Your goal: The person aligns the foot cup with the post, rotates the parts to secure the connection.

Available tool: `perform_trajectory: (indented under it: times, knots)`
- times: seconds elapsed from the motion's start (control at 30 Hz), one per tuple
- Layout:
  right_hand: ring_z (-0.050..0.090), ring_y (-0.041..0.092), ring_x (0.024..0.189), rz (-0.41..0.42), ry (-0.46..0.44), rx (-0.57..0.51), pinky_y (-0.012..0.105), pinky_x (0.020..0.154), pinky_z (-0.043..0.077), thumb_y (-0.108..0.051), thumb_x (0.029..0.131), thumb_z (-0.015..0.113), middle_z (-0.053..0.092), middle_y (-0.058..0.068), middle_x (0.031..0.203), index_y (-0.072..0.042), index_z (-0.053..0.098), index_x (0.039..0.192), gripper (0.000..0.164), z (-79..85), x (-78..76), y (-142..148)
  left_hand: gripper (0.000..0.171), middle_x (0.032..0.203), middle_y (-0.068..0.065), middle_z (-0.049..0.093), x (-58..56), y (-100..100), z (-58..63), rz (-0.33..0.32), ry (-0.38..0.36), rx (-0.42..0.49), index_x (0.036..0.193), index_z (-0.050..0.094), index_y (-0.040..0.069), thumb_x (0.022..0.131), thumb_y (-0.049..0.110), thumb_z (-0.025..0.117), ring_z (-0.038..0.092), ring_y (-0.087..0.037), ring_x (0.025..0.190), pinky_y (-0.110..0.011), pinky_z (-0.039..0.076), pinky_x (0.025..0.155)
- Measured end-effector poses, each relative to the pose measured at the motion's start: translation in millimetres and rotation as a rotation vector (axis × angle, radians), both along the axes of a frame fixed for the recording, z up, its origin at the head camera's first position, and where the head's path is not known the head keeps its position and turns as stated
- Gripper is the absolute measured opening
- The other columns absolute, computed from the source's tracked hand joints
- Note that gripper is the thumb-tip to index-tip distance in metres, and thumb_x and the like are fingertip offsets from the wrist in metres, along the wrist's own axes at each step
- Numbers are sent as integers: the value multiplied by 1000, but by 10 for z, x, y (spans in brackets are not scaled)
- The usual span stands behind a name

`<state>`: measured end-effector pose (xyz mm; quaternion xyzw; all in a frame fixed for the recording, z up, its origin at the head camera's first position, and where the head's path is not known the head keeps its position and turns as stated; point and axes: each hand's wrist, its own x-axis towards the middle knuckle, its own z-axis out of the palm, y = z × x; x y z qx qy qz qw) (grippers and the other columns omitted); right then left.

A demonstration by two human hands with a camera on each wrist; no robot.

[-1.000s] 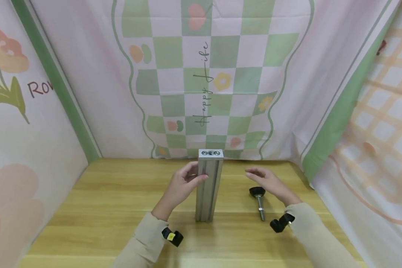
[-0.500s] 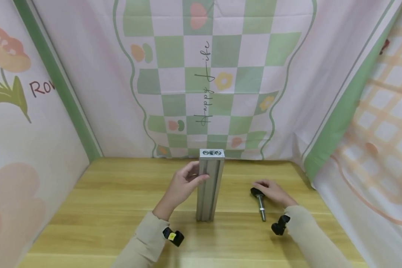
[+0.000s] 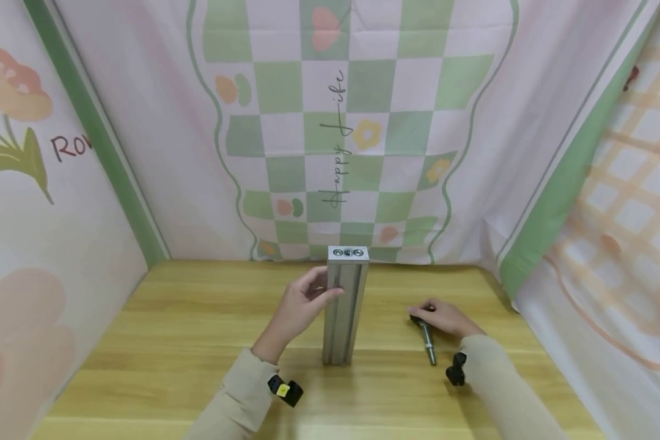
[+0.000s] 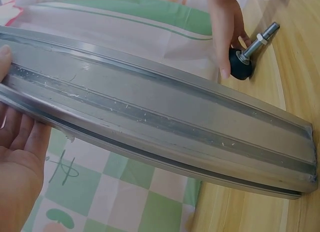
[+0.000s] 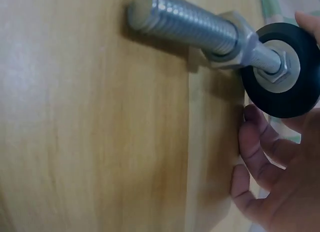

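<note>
A silver aluminium extrusion [image 3: 343, 318] with grooved sides stands upright on the table, its top end showing holes. My left hand [image 3: 302, 302] grips its upper part, thumb on the near face and fingers behind. In the left wrist view the extrusion [image 4: 160, 111] crosses the whole frame. To the right, a levelling foot [image 3: 428, 345] with a black round base and a threaded stud lies low at the table. My right hand [image 3: 445, 318] holds it by the base, thumb and fingers on opposite sides. The right wrist view shows the stud [image 5: 195, 29] with a hex nut, pointing away from the palm.
The wooden table [image 3: 198, 342] spreads around both hands. A patterned curtain [image 3: 286, 134] hangs along its back edge, with more printed cloth [image 3: 610, 244] on the right side. Each wrist wears a small black camera [image 3: 286, 391].
My right hand has come down and left onto the black base and taken hold of it. The levelling foot has shifted slightly. My left hand keeps its grip on the extrusion.
</note>
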<state>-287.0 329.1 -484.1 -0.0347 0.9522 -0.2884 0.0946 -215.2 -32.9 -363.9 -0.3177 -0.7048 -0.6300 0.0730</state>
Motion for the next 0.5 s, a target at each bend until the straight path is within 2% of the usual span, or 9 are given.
perform_trajectory:
  times: [0.13, 0.33, 0.5]
  knots:
    - [53, 28, 99, 6, -13, 12, 45, 80, 43, -64, 79, 55, 57, 8, 107, -13, 57, 108, 59, 11, -13, -58, 31, 101, -5, 61, 1, 1, 0, -5, -12, 2, 117, 56, 8, 88, 16, 62, 60, -19, 93, -30, 50, 82]
    - [51, 21, 89, 30, -25, -10, 40, 73, 42, -60, 83, 52, 57, 3, 97, -18, 59, 102, 47, -10, -35, -11, 31, 102, -5, 61, 10, 3, 0, -6, -14, 3, 117, 56, 8, 88, 16, 62, 60, -19, 94, -29, 50, 82]
    - [51, 25, 99, 34, -52, -93, 43, 81, 41, -59, 86, 48, 57, 6, 110, -19, 63, 107, 47, -31, -31, 91, 31, 101, -5, 61, 11, 3, -4, -8, -11, 10, 117, 56, 7, 88, 16, 62, 60, -19, 93, -30, 51, 81]
